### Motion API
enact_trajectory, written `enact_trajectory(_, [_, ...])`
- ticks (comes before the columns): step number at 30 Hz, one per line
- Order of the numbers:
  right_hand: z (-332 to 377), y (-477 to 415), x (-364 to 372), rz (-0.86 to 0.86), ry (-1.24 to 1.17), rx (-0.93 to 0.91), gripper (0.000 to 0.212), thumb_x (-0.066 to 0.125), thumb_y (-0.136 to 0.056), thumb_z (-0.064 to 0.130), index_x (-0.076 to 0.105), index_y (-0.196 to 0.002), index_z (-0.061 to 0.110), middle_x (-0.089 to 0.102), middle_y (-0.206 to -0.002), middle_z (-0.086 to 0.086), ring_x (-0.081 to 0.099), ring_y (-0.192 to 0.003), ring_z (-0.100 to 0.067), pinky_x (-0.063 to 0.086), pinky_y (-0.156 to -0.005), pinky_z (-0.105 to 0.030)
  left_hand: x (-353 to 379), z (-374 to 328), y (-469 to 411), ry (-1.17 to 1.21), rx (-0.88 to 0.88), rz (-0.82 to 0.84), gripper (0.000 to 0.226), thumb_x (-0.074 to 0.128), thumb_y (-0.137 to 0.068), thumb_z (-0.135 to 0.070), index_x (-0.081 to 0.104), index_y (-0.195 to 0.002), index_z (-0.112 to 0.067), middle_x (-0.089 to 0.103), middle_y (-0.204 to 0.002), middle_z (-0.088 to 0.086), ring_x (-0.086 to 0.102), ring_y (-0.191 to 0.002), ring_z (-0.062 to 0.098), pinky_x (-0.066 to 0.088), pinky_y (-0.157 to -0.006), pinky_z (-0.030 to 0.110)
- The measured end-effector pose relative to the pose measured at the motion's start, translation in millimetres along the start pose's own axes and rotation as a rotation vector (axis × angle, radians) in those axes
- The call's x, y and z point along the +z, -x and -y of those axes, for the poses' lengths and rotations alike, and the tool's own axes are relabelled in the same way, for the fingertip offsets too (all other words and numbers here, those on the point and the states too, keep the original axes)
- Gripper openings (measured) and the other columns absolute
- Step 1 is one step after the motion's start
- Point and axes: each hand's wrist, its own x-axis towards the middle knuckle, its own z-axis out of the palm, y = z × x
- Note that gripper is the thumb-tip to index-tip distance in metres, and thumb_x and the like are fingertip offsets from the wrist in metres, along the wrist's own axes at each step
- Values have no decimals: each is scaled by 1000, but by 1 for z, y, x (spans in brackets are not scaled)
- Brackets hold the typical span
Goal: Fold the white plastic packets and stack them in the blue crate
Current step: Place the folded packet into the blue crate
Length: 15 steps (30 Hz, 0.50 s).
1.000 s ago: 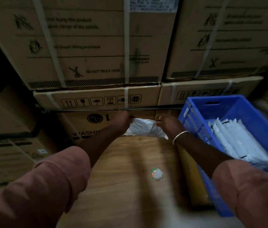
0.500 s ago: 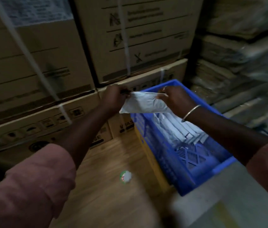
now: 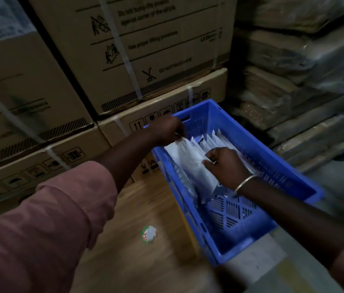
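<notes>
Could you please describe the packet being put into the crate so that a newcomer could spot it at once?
Find the blue crate in front of the stacked cartons. A row of white packets stands inside it. The one meant is the nearest packet, the only one gripped by both the left hand and the right hand.

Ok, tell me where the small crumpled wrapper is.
In the head view, the crumpled wrapper lies on the wooden surface, just left of the blue crate.

Glossy blue plastic crate point(image 3: 272, 149), crinkled white plastic packets point(image 3: 190, 163), matt cardboard boxes point(image 3: 156, 49), wood-grain board point(image 3: 145, 261).
</notes>
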Motion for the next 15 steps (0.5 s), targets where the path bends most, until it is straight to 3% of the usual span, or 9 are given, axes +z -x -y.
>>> enact_trajectory(5, [6, -3, 35, 126, -45, 48, 35, 68, -83, 10, 49, -54, 5, 53, -56, -11, 51, -52, -13, 34, -55, -27, 11, 5, -5, -97, -48, 144, 27, 78, -81, -9, 79, -103, -25, 77, -108, -6, 70, -101, 14, 55, -93, 39])
enact_trajectory(7, [8, -4, 48, 174, 4, 64, 34, 66, -80, 9, 48, -51, 4, 49, -49, -10, 53, -50, -20, 42, -54, -34, 17, 4, -5, -111, -84, 194, 27, 78, -80, -7, 79, -98, -27, 77, -105, -8, 70, -98, 13, 57, -90, 40])
enact_trajectory(10, [7, -4, 69, 250, 85, 99, 34, 67, -79, 15, 52, -49, 5, 43, -43, -2, 51, -46, -17, 42, -51, -31, 29, 3, -7, -169, -116, 262, 24, 76, -81, -8, 79, -96, -27, 76, -104, -8, 69, -98, 14, 56, -81, 34])
enact_trajectory(12, [5, -5, 81, 290, 113, 79, 42, 70, -79, 19, 44, -48, 9, 38, -44, 2, 50, -49, -17, 36, -54, -26, 37, 2, -8, -194, -129, 290, 24, 76, -80, -6, 79, -97, -24, 75, -103, -5, 68, -98, 16, 50, -74, 30])
enact_trajectory(15, [1, -8, 95, 301, 157, 61, 50, 73, -79, 20, 32, -50, 18, 39, -51, -2, 65, -67, -32, 32, -58, -26, 49, 0, -12, -195, -142, 301, 21, 77, -82, -9, 79, -99, -21, 76, -104, 1, 68, -99, 21, 45, -72, 28])
